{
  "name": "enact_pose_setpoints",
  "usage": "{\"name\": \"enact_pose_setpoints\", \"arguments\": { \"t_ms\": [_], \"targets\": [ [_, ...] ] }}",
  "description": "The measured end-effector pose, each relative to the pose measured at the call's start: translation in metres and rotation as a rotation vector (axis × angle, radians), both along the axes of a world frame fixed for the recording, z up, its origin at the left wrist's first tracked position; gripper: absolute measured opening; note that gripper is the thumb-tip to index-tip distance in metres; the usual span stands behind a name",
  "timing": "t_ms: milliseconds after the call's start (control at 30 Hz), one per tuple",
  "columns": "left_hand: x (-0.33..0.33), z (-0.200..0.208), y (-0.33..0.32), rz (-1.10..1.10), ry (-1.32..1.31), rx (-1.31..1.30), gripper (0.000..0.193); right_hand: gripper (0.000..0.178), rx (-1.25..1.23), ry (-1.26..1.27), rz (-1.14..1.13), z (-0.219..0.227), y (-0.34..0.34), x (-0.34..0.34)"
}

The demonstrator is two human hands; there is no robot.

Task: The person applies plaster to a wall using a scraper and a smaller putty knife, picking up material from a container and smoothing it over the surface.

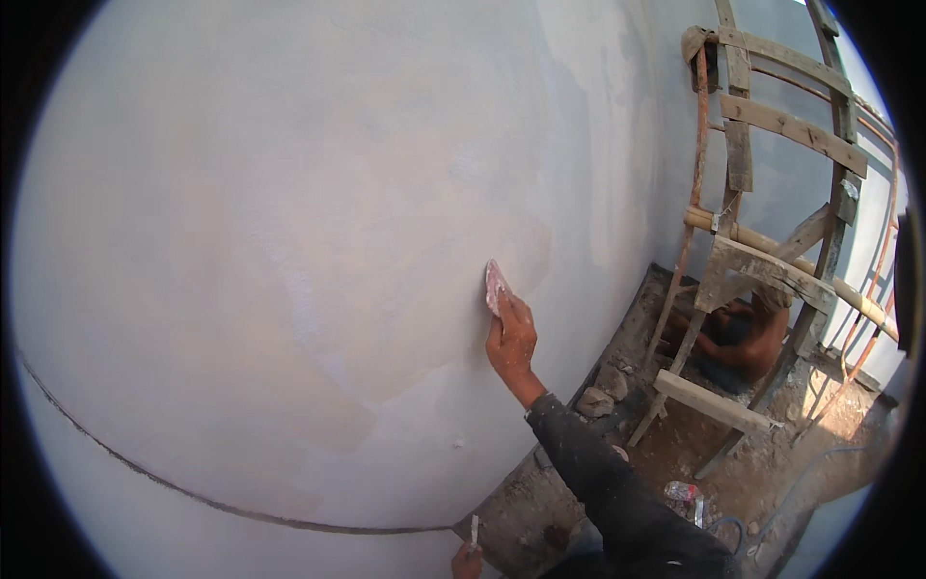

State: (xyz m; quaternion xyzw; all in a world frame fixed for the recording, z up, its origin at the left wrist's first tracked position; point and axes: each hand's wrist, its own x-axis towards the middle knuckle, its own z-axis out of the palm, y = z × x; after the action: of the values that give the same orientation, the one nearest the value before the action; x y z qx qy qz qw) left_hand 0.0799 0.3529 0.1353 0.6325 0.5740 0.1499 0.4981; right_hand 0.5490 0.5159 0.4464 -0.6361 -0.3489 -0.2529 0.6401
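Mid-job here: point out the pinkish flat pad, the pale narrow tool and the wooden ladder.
Pinkish flat pad [494, 287]: head view, middle of its exposed face.
Pale narrow tool [474, 530]: head view, its exposed upper part.
Wooden ladder [769, 267]: head view, a cross board around mid-height.

Right sleeve [617, 487]: long, near-black, a few pale dusty specks, small light mark toward near end. Cuff [538, 409] stops at wrist, light smudges on edge. Right hand [513, 340] bare, whitish flecks. Left hand [466, 564] bare, only partly visible.
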Motion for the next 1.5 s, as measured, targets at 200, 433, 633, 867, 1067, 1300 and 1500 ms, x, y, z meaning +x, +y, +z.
{"name": "enact_pose_setpoints", "arguments": {
  "t_ms": [200,433,633,867,1067,1300,1500],
  "targets": [
    [-0.046,-0.029,0.008,-0.111,0.095,0.04,0.043,0.039,0.002,0.024,0.434,-0.039,-0.047,-0.127],
    [-0.008,0.0,0.016,0.172,-0.157,-0.198,0.052,0.033,0.122,0.361,-0.033,-0.003,-0.039,0.138],
    [-0.046,-0.051,-0.001,0.082,-0.006,-0.137,0.052,0.046,0.023,0.072,0.069,-0.019,0.004,0.045],
    [-0.048,-0.041,-0.014,0.013,-0.001,-0.025,0.049,0.059,-0.074,0.065,0.376,-0.049,-0.036,-0.167],
    [-0.031,-0.022,-0.011,-0.071,0.015,-0.061,0.047,0.048,-0.08,0.126,0.629,-0.073,-0.056,-0.246],
    [-0.025,-0.032,-0.022,0.038,-0.138,-0.244,0.046,0.034,0.153,0.375,0.085,-0.005,-0.03,0.048],
    [-0.028,-0.053,-0.027,0.074,-0.177,-0.291,0.046,0.035,-0.005,0.181,0.033,0.033,-0.005,0.073]
  ]
}}
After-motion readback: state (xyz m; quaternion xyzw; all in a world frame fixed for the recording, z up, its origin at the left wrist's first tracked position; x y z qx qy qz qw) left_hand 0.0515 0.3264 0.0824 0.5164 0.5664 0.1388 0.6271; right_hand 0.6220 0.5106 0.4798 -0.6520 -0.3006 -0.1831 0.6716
